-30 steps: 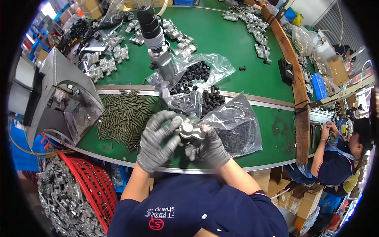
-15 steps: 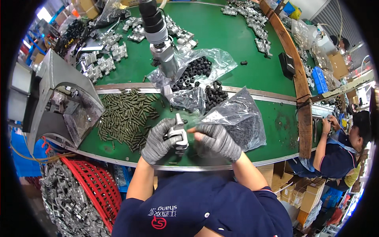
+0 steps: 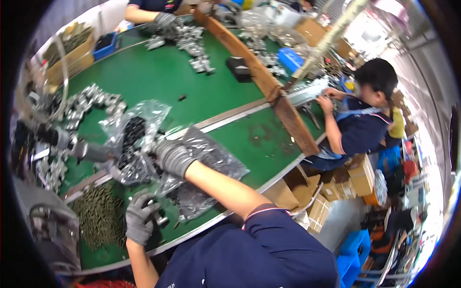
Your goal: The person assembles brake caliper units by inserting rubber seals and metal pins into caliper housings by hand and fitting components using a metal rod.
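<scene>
My left hand point(image 3: 140, 217), in a grey knit glove, is closed around a silver metal casting point(image 3: 161, 219) near the table's front edge. The fingers hide much of the casting. My right hand point(image 3: 175, 157), gloved alike, reaches to an opened clear plastic bag point(image 3: 156, 113) with small black ring-shaped parts point(image 3: 133, 134) in it. Its fingertips are hidden among the plastic and parts. Beneath my right wrist lies another clear bag point(image 3: 218, 161) with dark small parts. A heap of dark greenish pins point(image 3: 100, 218) lies left of my left hand.
A power tool point(image 3: 89, 150) hangs over the table at left, above a grey metal fixture point(image 3: 48, 225). More silver castings point(image 3: 93, 103) lie behind it. A wooden board point(image 3: 259, 72) crosses the table. Co-workers sit at right point(image 3: 360, 117) and at the far side point(image 3: 165, 24).
The view has swung to the right. My right hand has moved away from the casting to the opened bag of black parts. My left hand still holds the casting.
</scene>
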Available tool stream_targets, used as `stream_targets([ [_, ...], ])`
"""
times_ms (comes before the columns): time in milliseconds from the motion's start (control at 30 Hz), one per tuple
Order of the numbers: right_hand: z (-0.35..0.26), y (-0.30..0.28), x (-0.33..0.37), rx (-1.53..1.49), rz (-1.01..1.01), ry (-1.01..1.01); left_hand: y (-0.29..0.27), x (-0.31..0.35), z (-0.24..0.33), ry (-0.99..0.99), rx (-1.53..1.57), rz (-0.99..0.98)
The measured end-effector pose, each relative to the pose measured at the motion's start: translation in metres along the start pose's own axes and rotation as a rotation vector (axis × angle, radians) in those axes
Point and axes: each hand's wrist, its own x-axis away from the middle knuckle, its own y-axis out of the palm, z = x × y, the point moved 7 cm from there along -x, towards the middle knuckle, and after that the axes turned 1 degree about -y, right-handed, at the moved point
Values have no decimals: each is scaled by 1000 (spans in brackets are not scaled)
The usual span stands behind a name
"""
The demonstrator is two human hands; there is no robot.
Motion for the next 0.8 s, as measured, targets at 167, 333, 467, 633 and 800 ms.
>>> stream_targets([
  [167,1,-26,15,-29,151,-34,-9,23,-6,21,168,130],
  [333,-3,-60,50,-967,499,-124,-25,37,-4,-72,65,346],
  [467,-59,-83,122,-1226,443,-330,0,14,3,-422,695,241],
  [633,-58,-81,154,-925,528,-435,20,15,-2,-270,485,229],
  [800,-36,-63,156,-1037,347,-325,27,6,19,-454,731,-41],
])
